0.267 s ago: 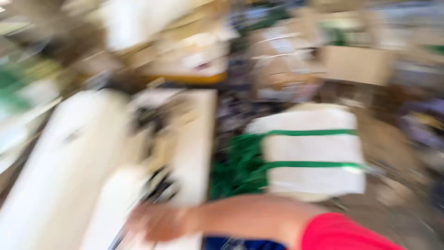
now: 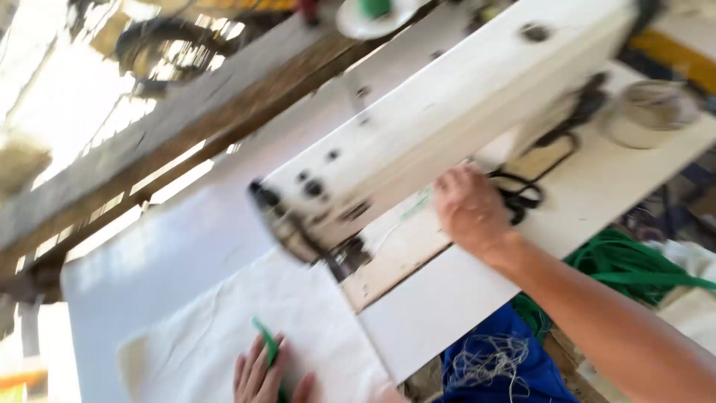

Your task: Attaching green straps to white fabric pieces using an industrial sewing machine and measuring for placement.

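lying under left fingers (image 2: 257, 373): green strap (image 2: 267, 345)

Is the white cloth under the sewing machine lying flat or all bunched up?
Lying flat. The white cloth is spread on the table by the sewing machine, with the left hand resting on it beside a green strip.

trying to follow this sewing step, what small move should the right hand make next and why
Probably close the right hand on the black scissors: it lies on the machine bed right beside them. The left hand already pins the white fabric and green strip flat, short of the needle.
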